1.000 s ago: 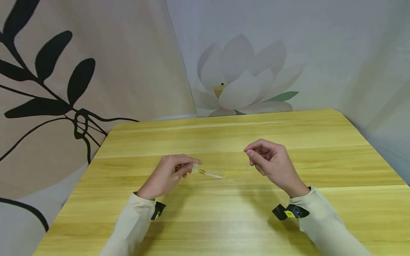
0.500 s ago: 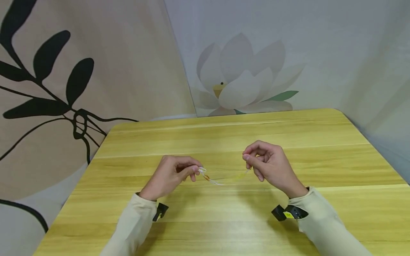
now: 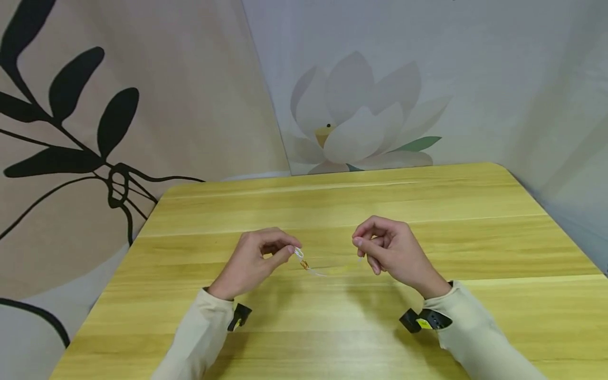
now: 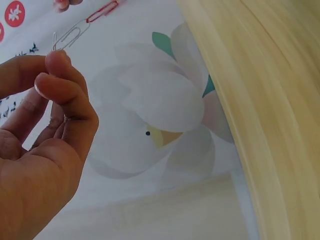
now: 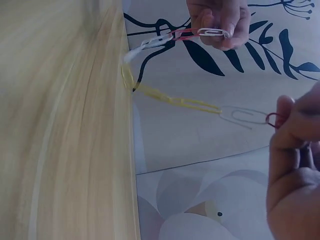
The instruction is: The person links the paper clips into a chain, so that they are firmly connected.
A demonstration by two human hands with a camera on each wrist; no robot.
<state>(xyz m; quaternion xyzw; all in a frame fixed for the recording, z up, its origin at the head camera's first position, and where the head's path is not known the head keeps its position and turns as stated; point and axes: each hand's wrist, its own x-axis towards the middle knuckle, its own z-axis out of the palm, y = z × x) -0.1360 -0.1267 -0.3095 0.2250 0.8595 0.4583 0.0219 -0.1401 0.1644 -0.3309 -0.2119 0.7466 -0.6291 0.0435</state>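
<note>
A chain of linked paper clips (image 5: 200, 106) hangs in a sagging curve between both hands above the table. At one end, the left hand (image 3: 258, 261) pinches a white paper clip (image 4: 70, 36) between thumb and index finger. A red-orange paper clip (image 3: 305, 265) links directly onto it, followed by white and then yellow ones. The right hand (image 3: 394, 253) pinches the other end, where a red clip (image 5: 272, 119) is partly hidden by its fingertips. Beside that red clip hangs a white clip (image 5: 245, 115). The middle of the chain is faint in the head view and blurred in the right wrist view.
The wooden table (image 3: 313, 338) lies beneath both hands, its far edge close to a backdrop (image 3: 475, 79) with flower and leaf prints. Black wrist devices sit at both cuffs, including one on the right wrist (image 3: 423, 320).
The right hand has moved left and slightly down, closer to the left hand. The left index finger has bent in toward the thumb, and the chain hangs more slackly.
</note>
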